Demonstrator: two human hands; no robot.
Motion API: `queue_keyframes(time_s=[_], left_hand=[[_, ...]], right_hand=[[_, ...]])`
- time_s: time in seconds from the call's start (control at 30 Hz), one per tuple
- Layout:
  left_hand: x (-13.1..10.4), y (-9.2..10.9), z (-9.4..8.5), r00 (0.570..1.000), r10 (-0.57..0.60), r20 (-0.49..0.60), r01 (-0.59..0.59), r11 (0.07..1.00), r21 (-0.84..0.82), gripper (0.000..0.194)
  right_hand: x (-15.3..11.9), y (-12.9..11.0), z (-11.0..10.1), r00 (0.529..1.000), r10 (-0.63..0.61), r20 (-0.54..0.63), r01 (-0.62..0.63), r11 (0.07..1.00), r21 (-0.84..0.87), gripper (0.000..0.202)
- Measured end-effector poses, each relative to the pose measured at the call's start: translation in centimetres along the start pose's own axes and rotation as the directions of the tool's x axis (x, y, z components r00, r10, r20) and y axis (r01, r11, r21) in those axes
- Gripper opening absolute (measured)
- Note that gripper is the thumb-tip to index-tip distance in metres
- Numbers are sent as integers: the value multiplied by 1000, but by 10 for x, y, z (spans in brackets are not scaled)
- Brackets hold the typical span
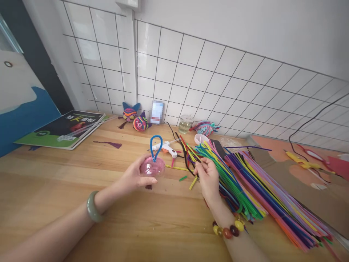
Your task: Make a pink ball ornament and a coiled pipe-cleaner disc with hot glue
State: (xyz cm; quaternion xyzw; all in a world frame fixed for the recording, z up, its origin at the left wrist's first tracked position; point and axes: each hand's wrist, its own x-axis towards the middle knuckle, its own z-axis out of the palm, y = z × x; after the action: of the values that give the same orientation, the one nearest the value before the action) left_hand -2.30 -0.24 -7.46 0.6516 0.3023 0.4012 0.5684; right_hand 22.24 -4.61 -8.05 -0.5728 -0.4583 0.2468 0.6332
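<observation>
My left hand is wrapped around a clear pink plastic ball. A loop of blue pipe cleaner stands upright on top of the ball. My right hand is closed in a pinch at the near-left side of a bundle of green, yellow and blue pipe cleaners. Dark and yellow stems meet its fingertips; exactly which one they grip is hard to see. A short green piece and a yellow piece of pipe cleaner lie between the hands.
Behind the ball lies a white glue gun. Farther back are two striped fuzzy ornaments, a phone and a glass jar. A second pipe-cleaner bundle and yellow pliers are at right. A book lies at left.
</observation>
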Motion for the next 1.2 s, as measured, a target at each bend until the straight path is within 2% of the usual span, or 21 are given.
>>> queue_keyframes(time_s=[0.1,0.17,0.27,0.37,0.47,0.6,0.67,0.83,0.97,1.2], left_hand=[[-2,-2,3,999,-23,35,25,997,-67,75],[-4,-1,7,997,-22,78,28,996,-79,75],[-8,1,14,986,4,170,5,999,-51,78],[-11,3,19,972,86,219,-98,994,44,79],[-13,4,22,953,178,245,-216,967,137,75],[-16,9,23,939,184,292,-248,948,201,62],[-16,11,24,944,159,290,-222,954,199,51],[-14,15,27,984,56,170,-81,987,138,35],[-13,17,26,983,-6,186,-2,999,41,34],[-14,6,21,962,-80,260,125,979,-162,41]], right_hand=[[-7,0,5,993,-83,90,84,996,-11,41],[-19,-7,11,977,-132,167,141,989,-40,42],[-40,-23,20,928,-149,340,192,977,-95,35],[-54,-34,24,851,-111,514,180,980,-87,44],[-58,-37,27,802,-88,590,147,988,-52,49],[-60,-32,30,766,-79,638,48,997,65,54],[-61,-28,31,768,-86,634,28,994,101,56],[-63,-21,31,796,-120,593,130,991,26,61],[-63,-22,30,793,-127,596,175,984,-22,60],[-62,-25,28,788,-81,611,123,992,-28,57]])
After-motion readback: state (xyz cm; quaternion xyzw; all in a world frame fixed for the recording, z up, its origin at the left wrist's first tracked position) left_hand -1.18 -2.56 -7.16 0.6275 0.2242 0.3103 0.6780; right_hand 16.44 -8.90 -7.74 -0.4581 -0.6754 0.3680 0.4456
